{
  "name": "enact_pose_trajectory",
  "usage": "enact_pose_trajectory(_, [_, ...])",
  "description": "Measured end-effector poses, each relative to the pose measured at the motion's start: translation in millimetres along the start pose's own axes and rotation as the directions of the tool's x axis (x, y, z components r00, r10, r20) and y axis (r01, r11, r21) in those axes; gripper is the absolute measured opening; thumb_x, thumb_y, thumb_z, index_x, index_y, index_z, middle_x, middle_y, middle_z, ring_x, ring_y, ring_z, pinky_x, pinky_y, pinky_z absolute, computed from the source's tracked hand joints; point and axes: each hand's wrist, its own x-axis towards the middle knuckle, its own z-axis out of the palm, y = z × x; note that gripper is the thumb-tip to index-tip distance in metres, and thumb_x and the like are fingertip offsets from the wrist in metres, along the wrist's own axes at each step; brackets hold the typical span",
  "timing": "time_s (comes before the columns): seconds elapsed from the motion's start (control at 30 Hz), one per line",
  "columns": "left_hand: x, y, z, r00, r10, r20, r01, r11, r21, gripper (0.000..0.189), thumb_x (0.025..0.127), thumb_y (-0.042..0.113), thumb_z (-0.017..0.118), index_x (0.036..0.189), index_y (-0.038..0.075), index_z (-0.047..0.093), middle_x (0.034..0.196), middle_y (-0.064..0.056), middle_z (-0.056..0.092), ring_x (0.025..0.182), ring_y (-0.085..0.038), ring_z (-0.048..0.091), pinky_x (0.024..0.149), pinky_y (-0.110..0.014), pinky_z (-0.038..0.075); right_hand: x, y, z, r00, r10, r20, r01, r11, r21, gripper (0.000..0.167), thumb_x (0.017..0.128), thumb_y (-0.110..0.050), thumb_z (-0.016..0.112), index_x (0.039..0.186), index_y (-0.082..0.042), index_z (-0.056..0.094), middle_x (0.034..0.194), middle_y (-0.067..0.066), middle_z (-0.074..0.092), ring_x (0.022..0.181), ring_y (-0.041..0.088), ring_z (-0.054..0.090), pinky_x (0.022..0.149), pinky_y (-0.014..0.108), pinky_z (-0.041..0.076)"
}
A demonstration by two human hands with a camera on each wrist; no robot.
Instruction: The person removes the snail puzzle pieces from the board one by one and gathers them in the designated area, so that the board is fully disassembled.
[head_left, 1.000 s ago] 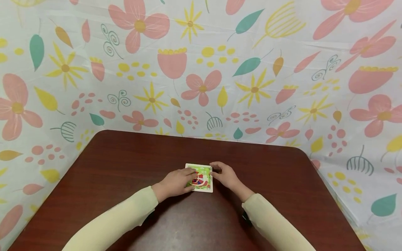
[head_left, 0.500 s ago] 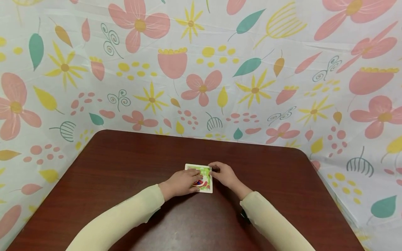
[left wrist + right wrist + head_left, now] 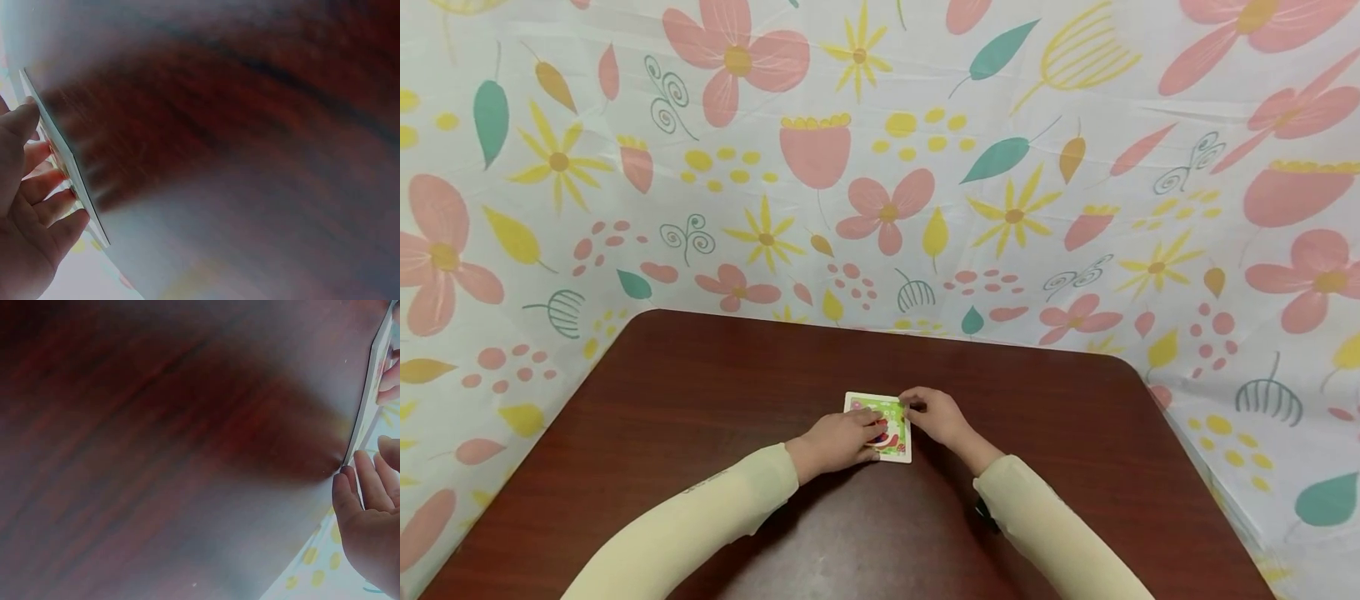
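Observation:
A small square picture puzzle (image 3: pixel 893 415) with a white border lies flat on the table. Its picture is green with a red and blue curved figure. My left hand (image 3: pixel 837 440) rests over its left half with fairly straight fingers, hiding part of the picture. In the left wrist view, the thumb (image 3: pixel 24 120) overlaps the puzzle's near edge and the fingertips touch its face. At the far right corner, my right hand (image 3: pixel 938 419) holds the edge with bent index finger and thumb. The right wrist view shows its fingertips (image 3: pixel 344 487) right at the puzzle's corner.
The dark red-brown wooden table (image 3: pixel 737 367) has rounded far corners. Behind it and along both sides hangs a white cloth (image 3: pixel 880 92) printed with flowers and leaves. Both forearms wear pale long sleeves (image 3: pixel 700 508).
My left hand has slid to the right across the puzzle, covering more of its middle and uncovering the left part. The right hand stays at the corner almost unmoved.

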Motion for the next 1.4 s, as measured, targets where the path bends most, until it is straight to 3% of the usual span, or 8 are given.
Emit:
enact_pose_trajectory(0.33, [-1.6,-1.5,-1.1,1.000,-0.020,0.000,0.020,0.997,-0.069,0.049,0.098,0.038,0.067,0.142,0.015,0.063,0.151,-0.006,0.059,0.140,-0.020,0.056,0.103,-0.036,0.055,4.6,-4,3,0.999,-0.035,-0.015,0.033,0.991,-0.130,0.016,0.094,-0.003,0.066,0.108,-0.006,0.074,0.105,0.011,0.076,0.098,0.026,0.070,0.087,0.044,0.058])
enact_pose_trajectory(0.67, [-2.6,-0.7,-2.1,1.000,-0.010,-0.011,0.009,0.998,-0.070,0.048,0.098,0.038,0.068,0.139,0.014,0.065,0.149,-0.008,0.061,0.138,-0.020,0.058,0.104,-0.036,0.055,11.1,-7,1,0.998,-0.061,-0.011,0.058,0.985,-0.165,0.011,0.093,-0.001,0.067,0.100,-0.004,0.074,0.098,0.013,0.075,0.090,0.025,0.068,0.081,0.043,0.058])
enact_pose_trajectory(1.0, [-0.3,-1.9,-1.7,1.000,-0.015,-0.010,0.014,0.997,-0.070,0.049,0.098,0.039,0.068,0.140,0.015,0.065,0.149,-0.007,0.061,0.138,-0.020,0.058,0.103,-0.036,0.055,22.2,-7,-3,1.000,0.023,0.005,-0.023,0.999,-0.046,0.008,0.090,0.001,0.070,0.098,-0.001,0.072,0.096,0.014,0.074,0.089,0.025,0.068,0.079,0.038,0.057])
enact_pose_trajectory(1.4, [-1.7,-3.3,-1.7,1.000,-0.006,-0.009,0.005,0.997,-0.073,0.047,0.098,0.039,0.067,0.139,0.015,0.066,0.148,-0.007,0.061,0.137,-0.022,0.059,0.105,-0.037,0.054,26.3,-5,-3,0.994,0.113,0.007,-0.113,0.987,0.118,0.012,0.093,-0.001,0.070,0.104,0.002,0.073,0.098,0.017,0.074,0.087,0.022,0.067,0.073,0.028,0.052])
